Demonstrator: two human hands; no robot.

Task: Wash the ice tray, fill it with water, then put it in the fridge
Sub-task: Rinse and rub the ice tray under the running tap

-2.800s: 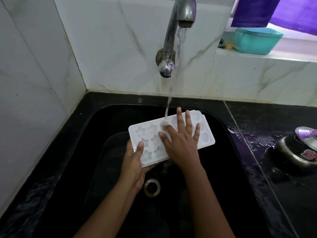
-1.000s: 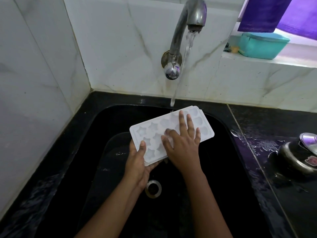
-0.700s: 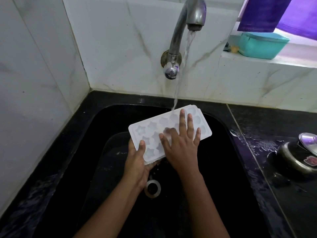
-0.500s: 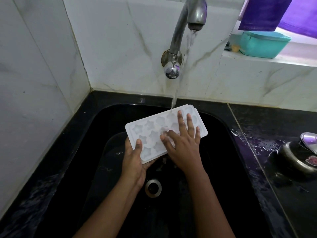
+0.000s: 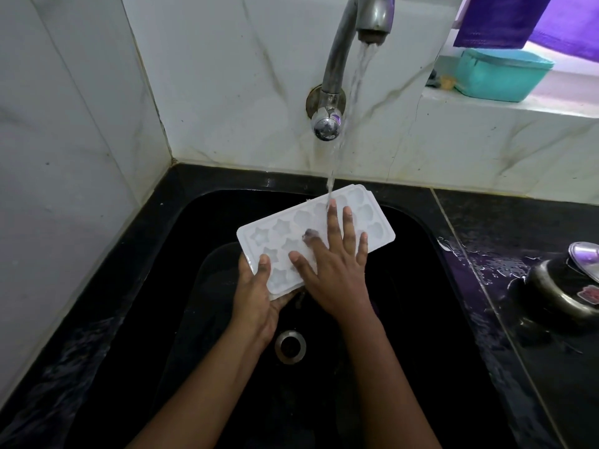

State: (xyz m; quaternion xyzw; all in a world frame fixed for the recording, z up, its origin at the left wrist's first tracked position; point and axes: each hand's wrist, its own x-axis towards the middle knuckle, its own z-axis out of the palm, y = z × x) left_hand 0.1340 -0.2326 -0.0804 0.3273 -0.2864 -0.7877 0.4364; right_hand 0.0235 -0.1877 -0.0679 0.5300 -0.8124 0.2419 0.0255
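Both hands are on the white ice tray (image 5: 282, 228), which is held above the black sink (image 5: 181, 254) with its far end under the tap (image 5: 343, 53). The left hand (image 5: 256, 296) grips the tray's near left corner, thumb on top and fingers curled beneath. The right hand (image 5: 334, 270) lies flat on the moulds, fingers straight and spread. The water stream (image 5: 343, 124) lands by the right middle fingertip. A teal tub (image 5: 499, 76) sits on the far right ledge.

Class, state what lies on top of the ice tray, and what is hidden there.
The right hand lies flat on the ice tray, fingers spread; the left hand grips its corner, thumb on top. Tap water lands by the fingertips. Cells under the palm are hidden.
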